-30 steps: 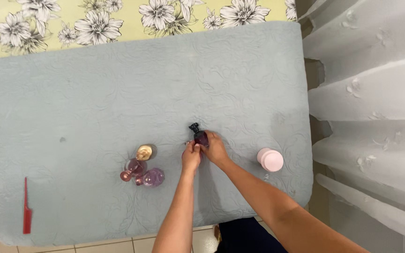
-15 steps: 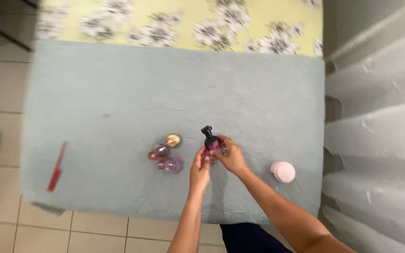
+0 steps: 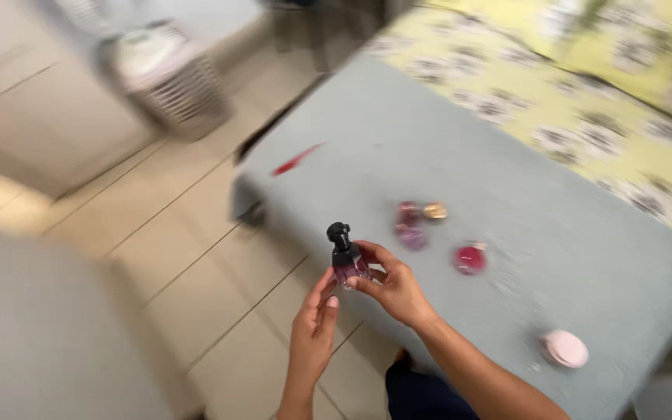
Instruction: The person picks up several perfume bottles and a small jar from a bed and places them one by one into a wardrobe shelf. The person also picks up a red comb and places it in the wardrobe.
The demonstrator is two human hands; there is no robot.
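The bottle (image 3: pixel 345 260), dark with a black cap, stands upright in the air over the tiled floor (image 3: pixel 196 233), just off the bed's (image 3: pixel 507 202) edge. We pinch it in our right hand (image 3: pixel 395 289), fingers closed around its body. Our left hand (image 3: pixel 313 330) is open beside it, fingertips close under the bottle; whether they touch, we cannot tell. Other small bottles (image 3: pixel 416 223) lie blurred on the grey cover.

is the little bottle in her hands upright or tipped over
Upright: the small purple bottle stands with its black cap on top, pinched by the right hand, left hand open beside it.
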